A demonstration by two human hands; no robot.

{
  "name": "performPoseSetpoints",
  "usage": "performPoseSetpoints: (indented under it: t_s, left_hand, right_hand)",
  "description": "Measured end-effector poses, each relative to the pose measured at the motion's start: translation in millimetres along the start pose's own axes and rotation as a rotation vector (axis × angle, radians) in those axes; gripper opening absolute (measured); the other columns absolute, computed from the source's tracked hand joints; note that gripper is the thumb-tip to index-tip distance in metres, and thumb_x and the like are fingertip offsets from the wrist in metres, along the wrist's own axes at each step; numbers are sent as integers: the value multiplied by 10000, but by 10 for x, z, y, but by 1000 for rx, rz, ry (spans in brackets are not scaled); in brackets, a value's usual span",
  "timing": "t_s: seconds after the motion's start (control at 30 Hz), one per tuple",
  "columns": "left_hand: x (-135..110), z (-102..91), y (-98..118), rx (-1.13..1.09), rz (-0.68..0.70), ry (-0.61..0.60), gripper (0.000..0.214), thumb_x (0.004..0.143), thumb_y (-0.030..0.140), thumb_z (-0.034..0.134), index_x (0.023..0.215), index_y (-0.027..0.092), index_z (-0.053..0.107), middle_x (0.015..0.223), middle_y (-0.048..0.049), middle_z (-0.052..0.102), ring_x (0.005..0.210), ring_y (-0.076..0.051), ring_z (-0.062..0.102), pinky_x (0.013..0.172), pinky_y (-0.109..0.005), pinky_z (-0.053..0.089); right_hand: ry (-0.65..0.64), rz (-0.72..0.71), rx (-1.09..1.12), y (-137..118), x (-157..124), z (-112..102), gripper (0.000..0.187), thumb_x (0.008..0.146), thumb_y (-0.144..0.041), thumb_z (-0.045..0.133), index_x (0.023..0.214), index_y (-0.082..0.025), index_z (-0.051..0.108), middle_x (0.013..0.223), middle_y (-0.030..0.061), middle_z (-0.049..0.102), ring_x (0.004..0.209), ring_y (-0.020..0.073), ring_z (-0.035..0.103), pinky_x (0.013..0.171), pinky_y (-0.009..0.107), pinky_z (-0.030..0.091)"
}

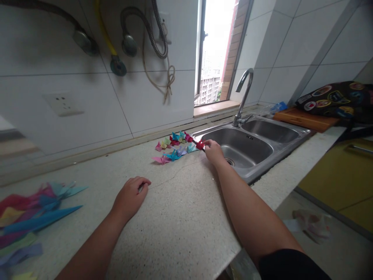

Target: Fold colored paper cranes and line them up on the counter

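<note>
My right hand [215, 152] reaches to the sink's near left corner, its fingertips closed on a small red paper crane [200, 145]. The crane is at the right end of two rows of folded cranes on the countertop. A pink crane [162, 160] and a blue crane [174, 155] lie in the front row, with a pale blue crane [191, 147] nearest the red one. Behind them, a magenta crane [188, 137] ends the back row. My left hand [131, 196] rests on the counter, holding nothing, with a gap between thumb and loosely bent fingers.
Folded paper pieces in many colours [43, 206] lie at the left. A double steel sink [262, 165] with a tall faucet [244, 93] is at the right. Beyond it are a wooden board [305, 118] and a dark patterned bag [335, 99]. Hoses [142, 11] hang on the tiled wall.
</note>
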State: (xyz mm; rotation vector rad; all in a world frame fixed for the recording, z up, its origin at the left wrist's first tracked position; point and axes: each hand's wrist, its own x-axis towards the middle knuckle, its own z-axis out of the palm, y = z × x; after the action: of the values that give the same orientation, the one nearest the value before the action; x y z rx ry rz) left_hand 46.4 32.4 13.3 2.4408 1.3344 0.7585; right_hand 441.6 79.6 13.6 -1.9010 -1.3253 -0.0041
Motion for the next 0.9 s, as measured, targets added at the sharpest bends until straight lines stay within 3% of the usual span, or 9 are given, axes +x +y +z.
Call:
performPoseSetpoints:
  t_s: [0.27,0.63,0.73,0.9]
  left_hand:
    - [7,9,-8,11,4,-7,210,903,263,468,896,221,674,957,-28,695,955,-221,594,892,-376,438]
    - [-6,16,-9,70,34,-18,208,908,261,456,917,221,660,967,-38,686,959,-234,582,893,-393,442]
    - [-38,15,169,167,86,-22,219,920,257,438,954,218,651,983,-56,670,980,-247,565,906,-408,444]
    - [-25,153,747,270,192,-127,272,925,245,422,1105,227,625,1081,-86,632,1040,-257,539,917,-400,462]
  right_hand:
    - [-125,-26,-82,13,16,74,338,823,-196,504,1067,-271,725,1183,64,649,1101,235,571,1005,359,403]
    - [-155,11,-112,36,28,147,364,836,-243,515,1148,-294,696,1258,59,615,1139,257,541,1022,388,393]
    - [-153,11,-108,41,23,155,374,839,-249,516,1168,-292,690,1279,54,614,1124,276,538,1003,408,406]
    - [-141,17,-69,50,6,149,413,828,-236,526,1210,-289,674,1299,55,606,1108,289,544,977,416,427]
